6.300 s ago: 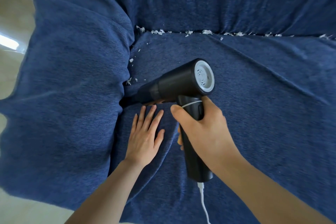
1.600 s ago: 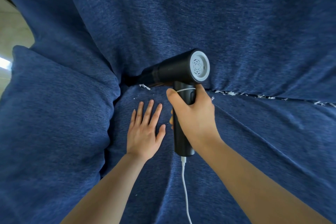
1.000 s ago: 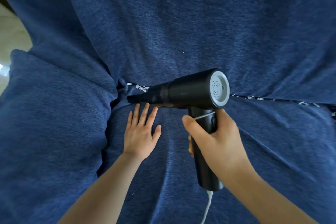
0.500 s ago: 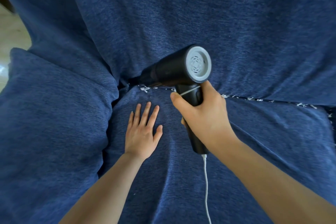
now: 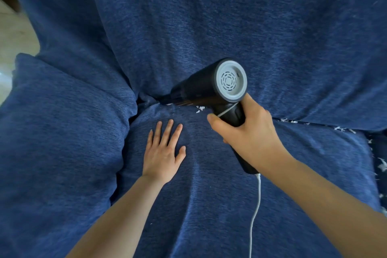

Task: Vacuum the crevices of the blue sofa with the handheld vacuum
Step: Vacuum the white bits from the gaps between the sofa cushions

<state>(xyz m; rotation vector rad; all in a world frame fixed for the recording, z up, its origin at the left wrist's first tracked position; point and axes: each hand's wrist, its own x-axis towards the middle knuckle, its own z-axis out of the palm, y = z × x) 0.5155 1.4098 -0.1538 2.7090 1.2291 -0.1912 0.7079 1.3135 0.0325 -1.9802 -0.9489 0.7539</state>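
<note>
Moved: since half a second ago the vacuum has slid a bit to the right along the crack, and the right hand went with it; the left hand has stayed flat in the same spot.
Vacuum: the black handheld vacuum point(image 5: 206, 88) is in the middle of the frame. Its thin nose points left and pokes into the crack where the seat meets the back of the sofa. Its round grey end point(image 5: 231, 80) with little holes faces up toward us.
Right hand: the right hand point(image 5: 248, 134) is wrapped tight around the black handle, thumb on the left side.
Cord: a white cord point(image 5: 256, 205) comes out of the bottom of the handle and hangs down to the lower edge of the frame.
Left hand: the left hand point(image 5: 162, 151) lies flat on the seat cushion, fingers straight and spread, holding nothing. It is just below and left of the vacuum nose.
Sofa: the blue sofa point(image 5: 209, 16) fills almost the whole frame, with a fat cushion point(image 5: 58, 132) on the left.
Bits: small white scraps point(image 5: 200, 108) sit in the crack right by the vacuum, and more white scraps point(image 5: 339, 129) lie along the crack and down the right side.
Floor: a pale floor point(image 5: 14, 33) shows at the upper left.
</note>
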